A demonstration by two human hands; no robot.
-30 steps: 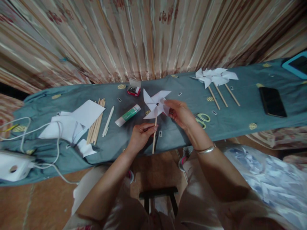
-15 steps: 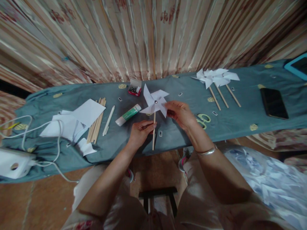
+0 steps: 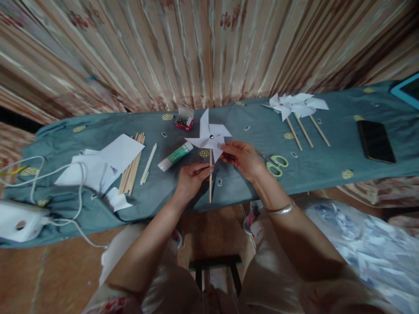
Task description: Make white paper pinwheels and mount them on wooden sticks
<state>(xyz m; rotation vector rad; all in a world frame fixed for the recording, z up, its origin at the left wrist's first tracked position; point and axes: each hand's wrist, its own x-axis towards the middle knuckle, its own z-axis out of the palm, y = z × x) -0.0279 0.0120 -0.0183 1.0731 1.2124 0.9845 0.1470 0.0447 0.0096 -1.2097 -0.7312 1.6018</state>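
A white paper pinwheel (image 3: pixel 214 131) with a shiny pin at its centre is held up over the cloth-covered table. My left hand (image 3: pixel 193 179) pinches its wooden stick (image 3: pixel 210 187) below the blades. At the lower right blade is my right hand (image 3: pixel 244 159), its fingers closed at the paper's edge. A glue stick (image 3: pixel 176 156) lies left of the pinwheel, and behind it an open red box of pins (image 3: pixel 184 120). Scissors with pale green handles (image 3: pixel 276 165) lie just right of my right hand, partly hidden by it.
Left on the teal cloth (image 3: pixel 157 205) are white paper sheets (image 3: pixel 91 170), wooden sticks (image 3: pixel 132 170), a white pen (image 3: pixel 149 163) and a corded white device (image 3: pixel 21 222). Several finished pinwheels (image 3: pixel 296 107) and a phone (image 3: pixel 376 141) lie right. A bag of paper pieces (image 3: pixel 366 253) stands lower right.
The pinwheel's blades have turned slightly clockwise on the stick. My right hand has shifted a little left and down with the blade, uncovering more of the scissors. My left hand stays on the stick.
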